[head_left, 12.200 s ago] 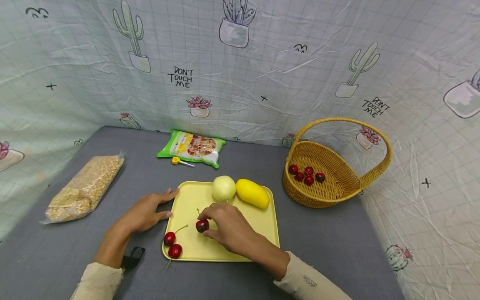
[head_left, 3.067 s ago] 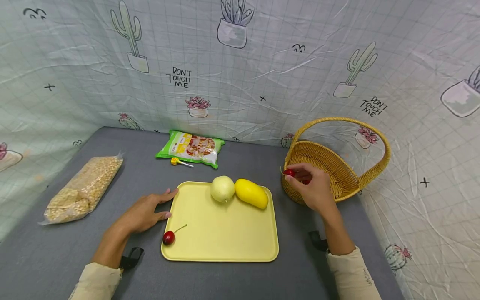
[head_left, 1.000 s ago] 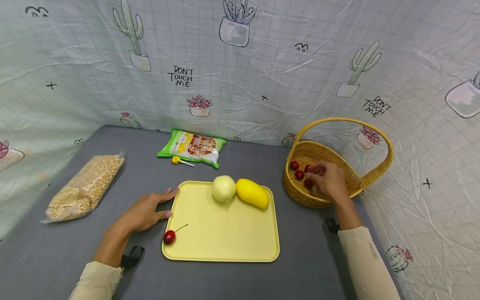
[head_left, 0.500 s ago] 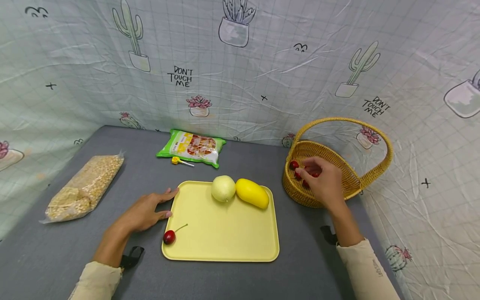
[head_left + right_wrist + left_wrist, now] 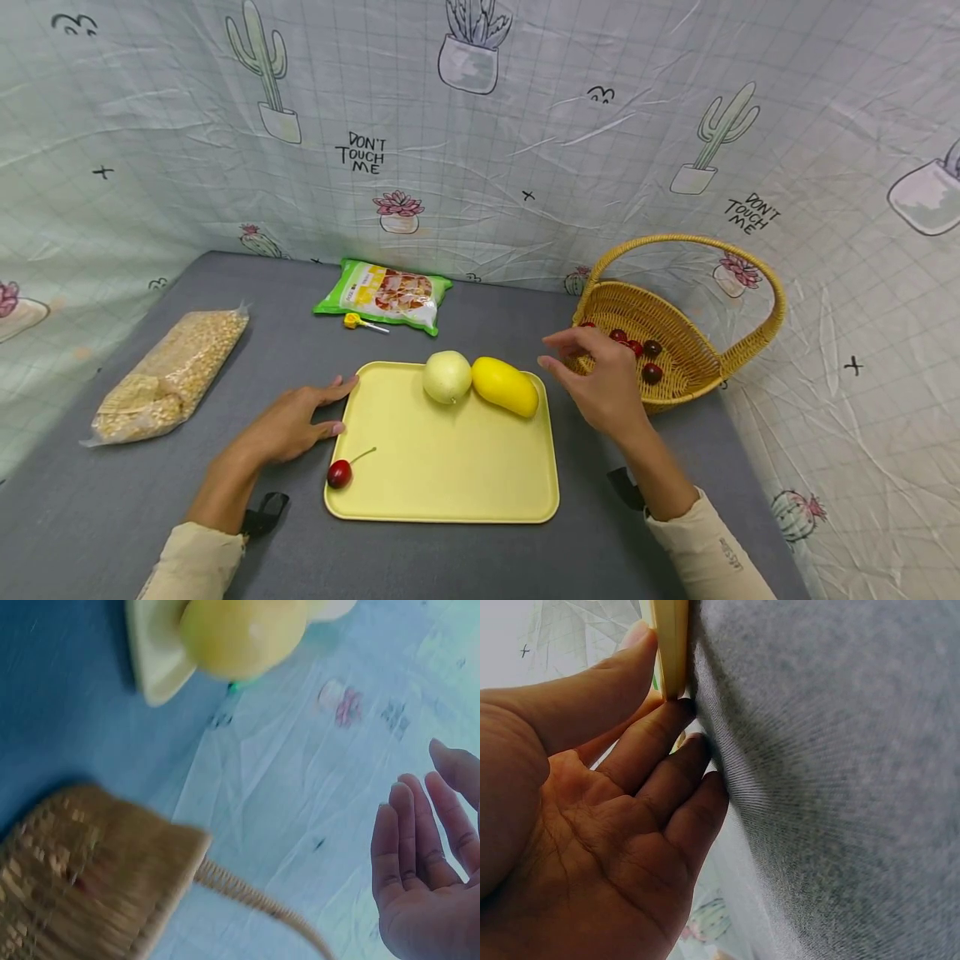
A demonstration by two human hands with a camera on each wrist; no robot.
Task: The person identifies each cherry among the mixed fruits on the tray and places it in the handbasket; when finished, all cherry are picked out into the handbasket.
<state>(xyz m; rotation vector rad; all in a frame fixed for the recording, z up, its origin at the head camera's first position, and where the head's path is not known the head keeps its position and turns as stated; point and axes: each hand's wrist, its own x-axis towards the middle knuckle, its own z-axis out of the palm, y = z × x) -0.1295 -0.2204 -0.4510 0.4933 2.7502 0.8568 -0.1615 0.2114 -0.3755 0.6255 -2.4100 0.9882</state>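
My left hand (image 5: 294, 423) rests against the left edge of the yellow tray (image 5: 442, 467). In the left wrist view the thumb (image 5: 611, 686) touches the tray's rim (image 5: 670, 645), and the other fingers lie fairly straight beside it. A dark red cherry (image 5: 339, 474) with its stem lies in the tray's near left corner. Above the left side of the wicker basket (image 5: 615, 398) hovers my right hand (image 5: 603, 379), holding nothing, its fingers apart from the thumb. Several cherries (image 5: 652, 373) lie in the basket, some partly hidden by that hand.
On the tray's far side sit a pale green round fruit (image 5: 447, 377) and a yellow mango-like fruit (image 5: 505, 387). Behind it lie a green snack bag (image 5: 386, 293) and a yellow lollipop (image 5: 354, 321). A clear bag of kernels (image 5: 168, 379) is at left. The basket's tall handle (image 5: 686, 240) arches up.
Since the earliest frame, two cherries have gone from the tray; cherries were carried to the basket. In the last second my right hand has moved left out of the basket; my left stays put.
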